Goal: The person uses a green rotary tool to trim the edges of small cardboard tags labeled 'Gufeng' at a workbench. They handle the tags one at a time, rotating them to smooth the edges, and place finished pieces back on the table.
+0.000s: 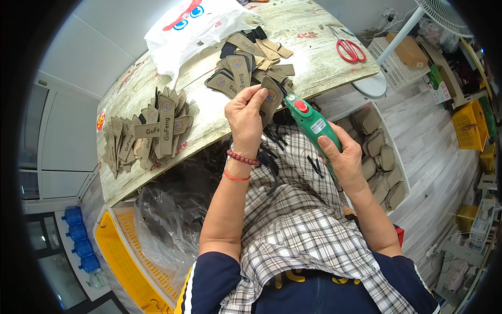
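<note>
My left hand (244, 119), closed in a pinch, holds the edge of a khaki fabric tab (271, 96) with a round emblem, just past the table's front edge. My right hand (343, 161) is wrapped round a green handheld electric cutter (312, 125) with a red button. Its dark tip is close beside the tab; whether the two touch I cannot tell. Beyond my left hand lies a heap of similar khaki tabs (236, 65) mixed with black and tan pieces. A second pile of tabs (166, 123) rests on the left part of the table.
The wooden table (293, 23) bears a white plastic bag (201, 31) and red-handled scissors (350, 51). On the floor to the right stands a white bin (403, 172) of khaki pieces. A yellow basket (117, 256) is at lower left. Black scraps (269, 162) lie on my checked apron (293, 209).
</note>
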Tool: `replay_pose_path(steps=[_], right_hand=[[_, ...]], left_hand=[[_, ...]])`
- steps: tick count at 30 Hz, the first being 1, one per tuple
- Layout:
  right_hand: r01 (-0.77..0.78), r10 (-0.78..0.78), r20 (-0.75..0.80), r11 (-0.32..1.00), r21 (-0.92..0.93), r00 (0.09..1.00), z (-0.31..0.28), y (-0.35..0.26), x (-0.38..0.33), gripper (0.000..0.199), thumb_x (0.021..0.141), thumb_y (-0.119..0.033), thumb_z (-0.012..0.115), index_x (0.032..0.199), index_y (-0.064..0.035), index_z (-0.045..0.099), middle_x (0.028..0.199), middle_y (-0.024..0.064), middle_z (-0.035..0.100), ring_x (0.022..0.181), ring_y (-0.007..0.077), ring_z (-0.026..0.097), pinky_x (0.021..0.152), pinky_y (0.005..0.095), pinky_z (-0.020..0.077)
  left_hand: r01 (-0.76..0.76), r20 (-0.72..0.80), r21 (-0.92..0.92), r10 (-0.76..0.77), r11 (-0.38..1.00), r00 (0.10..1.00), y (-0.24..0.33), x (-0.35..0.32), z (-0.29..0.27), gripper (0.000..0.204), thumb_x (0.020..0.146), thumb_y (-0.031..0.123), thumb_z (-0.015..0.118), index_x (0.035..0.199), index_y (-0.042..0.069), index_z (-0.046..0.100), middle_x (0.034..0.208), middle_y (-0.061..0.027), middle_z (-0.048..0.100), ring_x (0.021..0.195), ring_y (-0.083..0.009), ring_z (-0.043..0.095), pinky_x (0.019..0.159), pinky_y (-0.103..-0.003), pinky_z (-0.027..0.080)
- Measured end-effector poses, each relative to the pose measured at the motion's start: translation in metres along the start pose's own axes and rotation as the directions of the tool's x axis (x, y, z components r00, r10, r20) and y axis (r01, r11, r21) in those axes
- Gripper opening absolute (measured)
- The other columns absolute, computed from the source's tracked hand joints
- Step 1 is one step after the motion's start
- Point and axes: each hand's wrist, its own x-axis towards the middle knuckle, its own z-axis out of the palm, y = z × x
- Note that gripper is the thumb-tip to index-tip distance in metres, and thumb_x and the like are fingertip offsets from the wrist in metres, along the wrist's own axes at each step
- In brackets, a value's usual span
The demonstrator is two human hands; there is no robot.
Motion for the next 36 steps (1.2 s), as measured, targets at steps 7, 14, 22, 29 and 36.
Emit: replay_pose_path(steps=[7,14,22,29,36], right_hand=[[0.034,-0.034,0.007,0.999,-0.009,0.999,-0.001,-0.003,0.005,0.05,0.089,-0.037,0.068,0.12,0.0011,0.06,0.073,-0.0013,0.056,0.061,0.0039,0.047,0.053,0.0205,0.0383],[0.03,-0.03,0.033,1.0,0.002,0.999,-0.007,-0.007,0.005,0.048,0.089,-0.034,0.068,0.119,0.002,0.06,0.076,-0.001,0.057,0.064,0.0037,0.047,0.055,0.0202,0.0388],[0.026,-0.026,0.096,1.0,0.003,0.995,-0.009,-0.007,0.005,0.046,0.089,-0.032,0.068,0.12,0.0006,0.06,0.079,-0.0008,0.058,0.067,0.0039,0.049,0.058,0.0203,0.0408],[0.01,-0.01,0.023,1.0,0.022,1.0,-0.001,0.006,0.0,0.045,0.089,-0.031,0.069,0.12,0.0004,0.06,0.078,-0.002,0.058,0.062,0.0027,0.048,0.053,0.0201,0.039],[-0.071,0.071,-0.005,0.997,0.022,0.997,-0.007,0.015,-0.004,0.044,0.09,-0.031,0.067,0.121,-0.0009,0.06,0.082,-0.0009,0.06,0.063,0.0026,0.05,0.052,0.019,0.0436]], left_hand=[[0.016,0.107,0.171,-0.034,0.985,0.994,-0.001,-0.001,-0.007,0.01,0.085,0.004,0.067,0.092,-0.002,0.071,0.077,0.0009,0.066,0.067,-0.0032,0.052,0.061,-0.018,0.042],[-0.122,0.255,0.376,0.023,0.918,0.967,0.007,0.009,-0.017,0.012,0.085,0.007,0.066,0.091,-0.003,0.07,0.078,-0.0031,0.066,0.07,-0.009,0.056,0.065,-0.023,0.044],[-0.401,0.476,0.651,0.065,0.644,0.877,0.041,0.019,-0.025,0.012,0.083,0.009,0.066,0.087,-0.001,0.069,0.077,-0.0087,0.062,0.071,-0.0187,0.058,0.066,-0.029,0.045],[-0.082,0.151,0.59,-0.01,0.803,0.988,0.09,0.035,-0.087,0.011,0.088,0.01,0.064,0.088,0.002,0.071,0.077,-0.0003,0.066,0.07,-0.0086,0.059,0.067,-0.023,0.048],[0.069,-0.026,0.995,0.478,-0.074,0.878,0.093,0.084,-0.172,0.029,0.088,0.024,0.065,0.113,0.009,0.066,0.106,-0.0096,0.061,0.109,-0.0261,0.05,0.095,-0.039,0.042]])
